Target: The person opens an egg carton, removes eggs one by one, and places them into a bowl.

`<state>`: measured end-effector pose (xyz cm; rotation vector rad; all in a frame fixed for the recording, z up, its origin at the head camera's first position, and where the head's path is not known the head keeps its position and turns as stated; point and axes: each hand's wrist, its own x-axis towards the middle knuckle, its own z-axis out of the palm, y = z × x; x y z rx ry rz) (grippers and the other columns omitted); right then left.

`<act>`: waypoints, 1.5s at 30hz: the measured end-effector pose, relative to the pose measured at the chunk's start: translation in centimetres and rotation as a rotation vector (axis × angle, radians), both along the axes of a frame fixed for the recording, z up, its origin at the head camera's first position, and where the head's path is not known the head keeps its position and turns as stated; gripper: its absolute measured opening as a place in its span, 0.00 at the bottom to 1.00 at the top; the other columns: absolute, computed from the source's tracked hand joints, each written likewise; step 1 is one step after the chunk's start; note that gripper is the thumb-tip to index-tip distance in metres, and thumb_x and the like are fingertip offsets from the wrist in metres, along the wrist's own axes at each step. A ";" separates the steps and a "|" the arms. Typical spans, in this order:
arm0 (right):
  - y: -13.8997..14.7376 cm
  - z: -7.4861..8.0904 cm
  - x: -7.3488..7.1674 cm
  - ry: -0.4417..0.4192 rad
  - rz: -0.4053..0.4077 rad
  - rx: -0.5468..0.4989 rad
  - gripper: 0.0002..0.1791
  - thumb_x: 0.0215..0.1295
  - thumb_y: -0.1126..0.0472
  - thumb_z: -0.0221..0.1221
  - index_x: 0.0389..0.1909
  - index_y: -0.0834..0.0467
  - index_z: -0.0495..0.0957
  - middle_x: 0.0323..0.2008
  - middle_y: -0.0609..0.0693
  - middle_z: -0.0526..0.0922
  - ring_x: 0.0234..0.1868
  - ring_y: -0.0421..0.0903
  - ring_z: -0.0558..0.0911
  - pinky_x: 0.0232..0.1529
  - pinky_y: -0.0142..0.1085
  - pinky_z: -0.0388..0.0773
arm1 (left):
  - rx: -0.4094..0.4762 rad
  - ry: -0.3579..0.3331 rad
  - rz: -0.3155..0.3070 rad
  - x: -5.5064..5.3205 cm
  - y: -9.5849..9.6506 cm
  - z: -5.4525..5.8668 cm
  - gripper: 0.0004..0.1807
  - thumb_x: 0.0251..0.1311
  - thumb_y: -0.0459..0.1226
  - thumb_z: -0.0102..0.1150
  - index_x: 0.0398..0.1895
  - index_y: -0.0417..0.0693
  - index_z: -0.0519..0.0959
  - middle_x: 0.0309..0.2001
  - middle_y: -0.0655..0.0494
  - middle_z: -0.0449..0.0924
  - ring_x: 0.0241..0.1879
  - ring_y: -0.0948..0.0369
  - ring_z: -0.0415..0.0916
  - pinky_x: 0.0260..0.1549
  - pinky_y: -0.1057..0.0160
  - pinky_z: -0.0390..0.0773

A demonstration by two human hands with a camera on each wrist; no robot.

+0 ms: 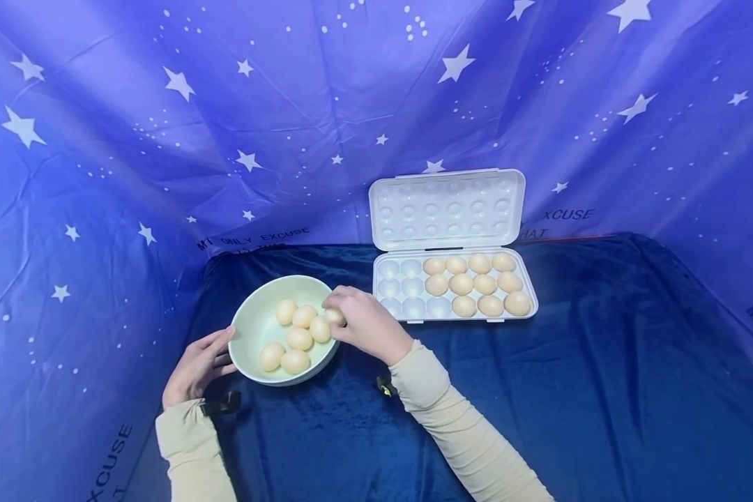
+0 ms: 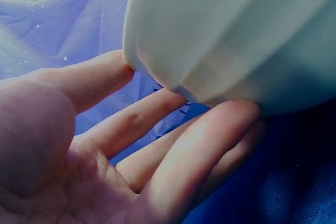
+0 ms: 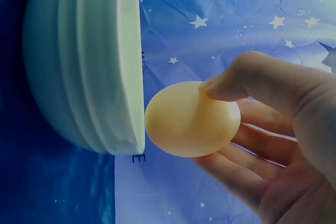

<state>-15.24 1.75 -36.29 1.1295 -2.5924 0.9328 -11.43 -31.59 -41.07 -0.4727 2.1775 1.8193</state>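
Note:
A pale green bowl [image 1: 249, 335] stands at the left of the table with several light brown eggs [image 1: 299, 339] inside. My left hand [image 1: 191, 373] supports the bowl from its left side. In the left wrist view, its thumb touches the rim and its fingertips [image 2: 236, 111] rest against the outer wall, fairly straight. My right hand [image 1: 367, 321] pinches one egg [image 3: 181, 121] between thumb and fingers. That egg is at the bowl's right rim, level with the edge in the right wrist view.
A white egg carton [image 1: 401, 286] lies right of the bowl, its lid [image 1: 448, 209] raised at the back. Several eggs [image 1: 461, 284] fill its right side; the leftmost cups hold none. Dark blue cloth [image 1: 602, 362] covers the table, and a starry blue curtain [image 1: 326, 125] hangs around it.

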 end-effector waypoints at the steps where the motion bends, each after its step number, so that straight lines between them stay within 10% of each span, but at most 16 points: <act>1: -0.1 0.0 0.0 -0.005 0.001 0.004 0.14 0.55 0.67 0.63 0.44 0.63 0.84 0.44 0.50 0.83 0.47 0.46 0.80 0.51 0.37 0.79 | 0.001 0.000 -0.001 0.0 0.0 0.0 0.40 0.70 0.54 0.54 0.71 0.31 0.61 0.42 0.66 0.82 0.40 0.69 0.82 0.42 0.64 0.84; 20: -3.1 -1.5 0.8 -0.030 0.086 0.202 0.14 0.52 0.64 0.67 0.41 0.58 0.85 0.41 0.48 0.83 0.42 0.44 0.80 0.45 0.37 0.79 | 0.019 0.010 0.010 0.0 0.0 -0.2 0.38 0.71 0.52 0.54 0.71 0.32 0.62 0.43 0.65 0.82 0.40 0.69 0.82 0.41 0.64 0.85; 34: -5.0 -2.1 0.2 -0.016 0.007 0.396 0.07 0.53 0.59 0.69 0.25 0.54 0.80 0.27 0.46 0.79 0.29 0.44 0.77 0.30 0.37 0.77 | -0.005 -0.001 0.025 -0.1 0.1 -0.1 0.38 0.70 0.53 0.55 0.70 0.32 0.63 0.43 0.63 0.82 0.39 0.68 0.83 0.41 0.64 0.85; 45: -5.5 -3.0 0.1 0.026 -0.027 0.454 0.06 0.57 0.58 0.67 0.32 0.55 0.83 0.31 0.49 0.82 0.34 0.46 0.81 0.32 0.39 0.81 | -0.005 -0.012 0.036 -0.1 0.0 -0.2 0.37 0.70 0.52 0.55 0.70 0.33 0.64 0.44 0.62 0.82 0.40 0.68 0.83 0.40 0.64 0.85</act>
